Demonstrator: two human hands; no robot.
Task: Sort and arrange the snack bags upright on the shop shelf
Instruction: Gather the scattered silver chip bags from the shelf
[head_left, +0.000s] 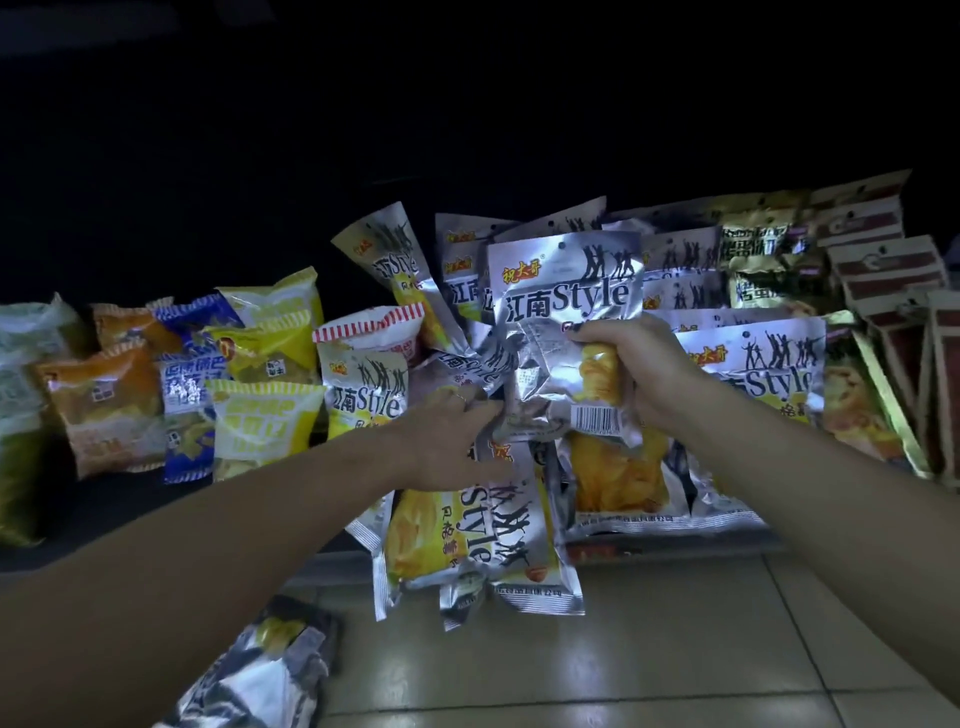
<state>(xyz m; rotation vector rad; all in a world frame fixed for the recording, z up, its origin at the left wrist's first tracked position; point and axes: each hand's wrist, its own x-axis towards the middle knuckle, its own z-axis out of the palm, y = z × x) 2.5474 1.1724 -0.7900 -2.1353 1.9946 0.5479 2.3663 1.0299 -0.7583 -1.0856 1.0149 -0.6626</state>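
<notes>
Slippage threatens: left hand clutches a loose silver bag bunch at six o'clock; right hand squeezes one upright bag.

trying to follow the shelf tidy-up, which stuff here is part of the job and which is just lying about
In the job:
- right hand gripping an upright silver Style bag
- left hand holding a bunch of silver bags
- silver bags on the shelf

Lying about:
- yellow, orange and blue bags, untouched
- bag on the floor
</notes>
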